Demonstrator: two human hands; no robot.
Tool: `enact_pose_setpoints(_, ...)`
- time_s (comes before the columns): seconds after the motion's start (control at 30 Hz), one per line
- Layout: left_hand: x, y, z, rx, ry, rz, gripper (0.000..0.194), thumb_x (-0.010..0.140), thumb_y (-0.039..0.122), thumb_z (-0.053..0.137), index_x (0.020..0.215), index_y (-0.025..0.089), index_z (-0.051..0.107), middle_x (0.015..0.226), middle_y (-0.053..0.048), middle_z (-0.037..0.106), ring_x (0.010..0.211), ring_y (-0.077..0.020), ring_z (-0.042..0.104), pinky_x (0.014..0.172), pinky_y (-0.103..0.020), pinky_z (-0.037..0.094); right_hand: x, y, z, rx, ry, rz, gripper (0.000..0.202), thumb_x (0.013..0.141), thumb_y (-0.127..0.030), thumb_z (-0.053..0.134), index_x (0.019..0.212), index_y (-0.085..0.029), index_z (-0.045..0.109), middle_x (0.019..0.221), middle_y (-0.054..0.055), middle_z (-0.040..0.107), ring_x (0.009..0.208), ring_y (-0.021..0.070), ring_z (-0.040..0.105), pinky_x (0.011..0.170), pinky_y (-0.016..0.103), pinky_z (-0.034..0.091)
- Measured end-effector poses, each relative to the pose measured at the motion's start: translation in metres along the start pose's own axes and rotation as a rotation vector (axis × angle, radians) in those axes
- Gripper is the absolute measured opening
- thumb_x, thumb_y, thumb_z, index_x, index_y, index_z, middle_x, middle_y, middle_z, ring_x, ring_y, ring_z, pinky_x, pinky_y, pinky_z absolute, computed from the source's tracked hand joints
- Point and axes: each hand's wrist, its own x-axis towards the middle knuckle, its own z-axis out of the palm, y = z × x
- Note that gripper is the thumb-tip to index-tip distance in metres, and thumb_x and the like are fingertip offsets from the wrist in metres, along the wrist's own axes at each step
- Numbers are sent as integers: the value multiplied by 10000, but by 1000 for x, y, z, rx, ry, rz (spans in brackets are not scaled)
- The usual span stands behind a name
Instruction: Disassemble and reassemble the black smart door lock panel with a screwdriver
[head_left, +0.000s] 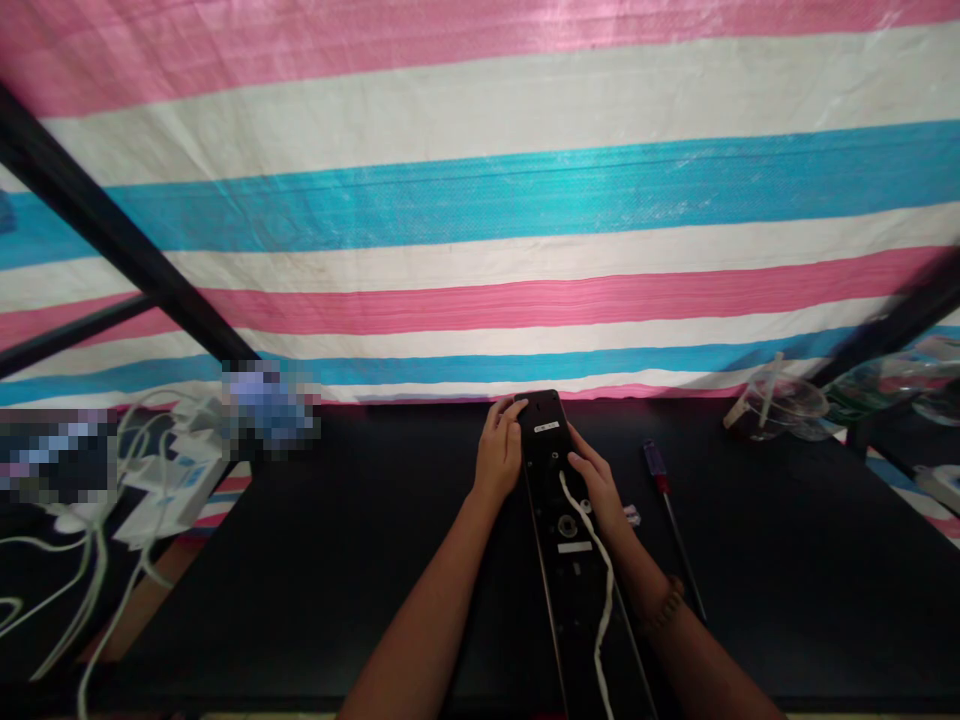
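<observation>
A long, narrow black device [574, 590] lies lengthwise on the black table, with its far end near the striped sheet. Small white labels, round holes and fittings show on its upper face. From a point near the far end, a white cable [606, 580] comes out and runs down along the device toward me. My left hand [500, 448] grips the far left edge, fingers resting over the rim. My right hand [596, 478] holds the right edge slightly nearer, with fingertips on the face. Both palms are partly hidden.
A screwdriver [667, 490] with a purple and red handle lies to the right, and a small wrapped piece [632, 515] is by my right wrist. Clear plastic cups [780, 403] stand far right. White cables and boxes [176, 490] crowd the left. A striped sheet [480, 200] hangs behind.
</observation>
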Motion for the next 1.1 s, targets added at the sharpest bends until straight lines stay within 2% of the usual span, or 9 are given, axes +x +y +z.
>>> enact_pose_setpoints(0.23, -1, -1, 1, -21, -6, -16, 465, 1053, 373, 259, 1360, 206, 566, 1398, -119, 523, 1331, -213, 500, 1149, -418, 392, 1, 2, 0, 18, -6, 20, 551, 786, -457, 749, 1297, -261, 679, 1379, 34, 642, 1402, 319, 473, 1225, 516, 265)
enact_pose_setpoints(0.6, 0, -3, 2, -10, -43, -52, 485, 1054, 387, 248, 1372, 210, 569, 1407, -115, 514, 1339, -207, 497, 1164, -415, 377, -1, -6, 5, 4, 39, 48, 571, 739, -497, 773, 1250, -248, 714, 1348, 40, 662, 1355, 344, 523, 1205, 522, 306)
enact_pose_setpoints(0.9, 4, 1, 2, 27, -53, -74, 461, 1054, 366, 264, 1338, 212, 593, 1368, -115, 561, 1323, -210, 507, 1151, -440, 391, 3, -4, 4, 8, 53, 70, 585, 710, -515, 789, 1228, -249, 727, 1332, 32, 671, 1348, 347, 528, 1200, 526, 319)
enact_pose_setpoints(1.1, 6, -6, 4, 73, -60, -54, 461, 1059, 348, 254, 1274, 195, 632, 1302, -108, 632, 1282, -211, 533, 1136, -455, 396, 6, 1, 1, 14, 58, 109, 583, 701, -506, 801, 1219, -247, 731, 1317, 33, 680, 1357, 346, 521, 1216, 537, 283)
